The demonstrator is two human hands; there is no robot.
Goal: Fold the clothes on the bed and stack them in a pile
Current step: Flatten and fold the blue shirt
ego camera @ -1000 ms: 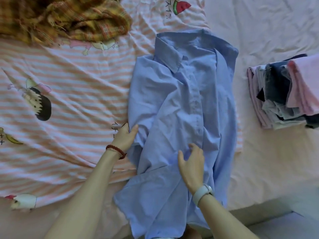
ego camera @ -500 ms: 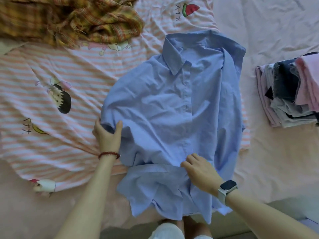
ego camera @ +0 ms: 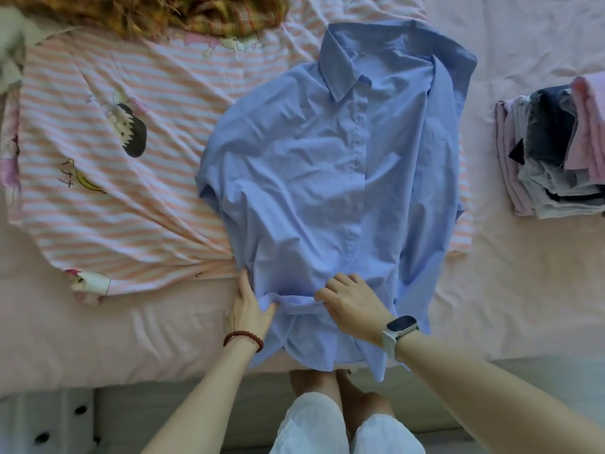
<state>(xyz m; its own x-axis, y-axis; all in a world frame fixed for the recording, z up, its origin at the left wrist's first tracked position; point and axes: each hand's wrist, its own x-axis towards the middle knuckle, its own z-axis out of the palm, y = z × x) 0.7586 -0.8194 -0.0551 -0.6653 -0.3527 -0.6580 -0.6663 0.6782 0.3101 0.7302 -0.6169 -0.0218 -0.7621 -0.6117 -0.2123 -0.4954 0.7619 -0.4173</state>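
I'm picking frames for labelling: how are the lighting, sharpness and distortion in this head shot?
Head view: soft, even light, no glare or hard shadows; blue shirt and both hands, left hand, right hand, fairly sharp; far left edge blurred; wide-angle bending stretches the forearms and curves the bed edge.
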